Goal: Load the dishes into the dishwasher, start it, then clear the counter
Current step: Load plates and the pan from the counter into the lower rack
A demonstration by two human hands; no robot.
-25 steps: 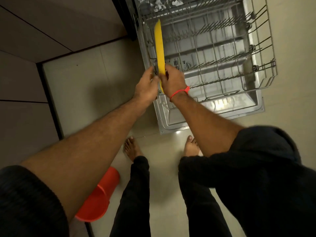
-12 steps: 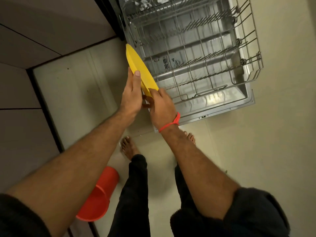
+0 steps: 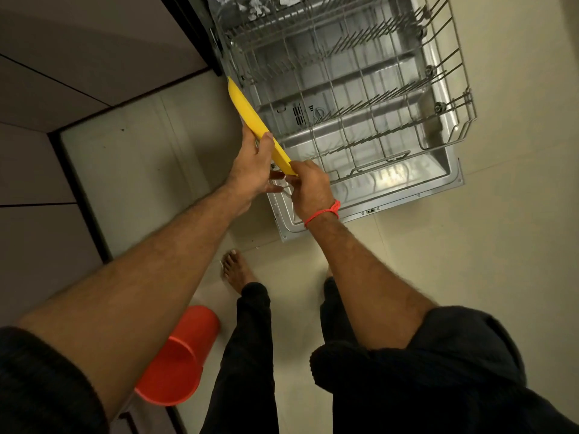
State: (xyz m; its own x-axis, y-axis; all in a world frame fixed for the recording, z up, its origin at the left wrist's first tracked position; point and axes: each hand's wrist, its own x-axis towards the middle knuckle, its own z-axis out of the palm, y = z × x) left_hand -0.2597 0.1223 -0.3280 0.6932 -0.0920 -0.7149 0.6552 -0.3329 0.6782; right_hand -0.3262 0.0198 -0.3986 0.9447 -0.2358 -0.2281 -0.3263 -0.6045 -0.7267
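A yellow plate (image 3: 250, 117) is held on edge along the left side of the pulled-out lower rack (image 3: 354, 98) of the open dishwasher. My left hand (image 3: 250, 164) grips the plate from the left, thumb over its rim. My right hand (image 3: 308, 189), with a red thread at the wrist, pinches the plate's near end. The rack holds rows of wire tines and no dishes that I can see. The dishwasher door (image 3: 407, 195) lies open flat beneath the rack.
An orange-red bucket (image 3: 178, 358) lies tipped on the floor at the lower left, beside my left leg. Dark cabinet fronts (image 3: 62, 73) line the left side. My bare feet stand on pale floor tiles just in front of the door's edge.
The plate has gone from upright inside the rack's left part to tilted along the rack's left edge. Both hands stayed on it, and the view shifted slightly.
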